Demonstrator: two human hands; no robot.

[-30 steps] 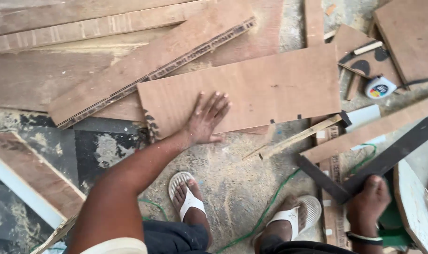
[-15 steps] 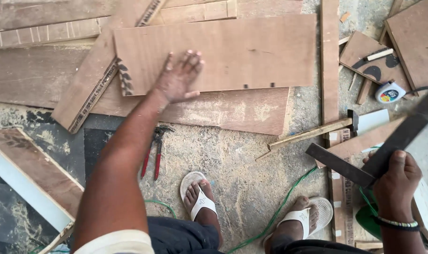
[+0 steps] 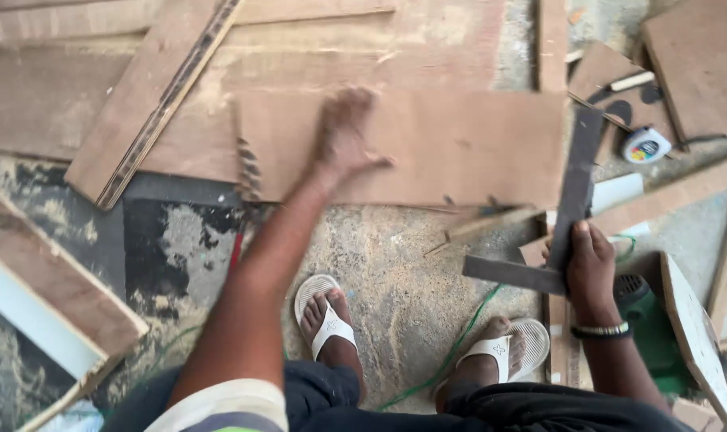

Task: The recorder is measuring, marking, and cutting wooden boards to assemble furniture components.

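Note:
My left hand [image 3: 343, 132] lies flat and blurred on a rectangular brown plywood panel [image 3: 459, 144] that rests on the floor in front of my feet. Its fingers are spread and hold nothing. My right hand [image 3: 591, 268] grips a dark metal L-shaped square [image 3: 567, 216] at its corner, low on the right, with the long blade pointing up over the panel's right edge.
Wood boards [image 3: 151, 104] and offcuts cover the floor at the top and left. A tape measure [image 3: 645, 146] lies at the upper right. A green power tool [image 3: 651, 320] and green cord [image 3: 451, 352] sit by my right foot. Red-handled pliers [image 3: 235, 248] show beside my left arm.
The plywood panel has slid right and nearer under my left hand. My right hand has lifted the square up and in toward the panel's right edge.

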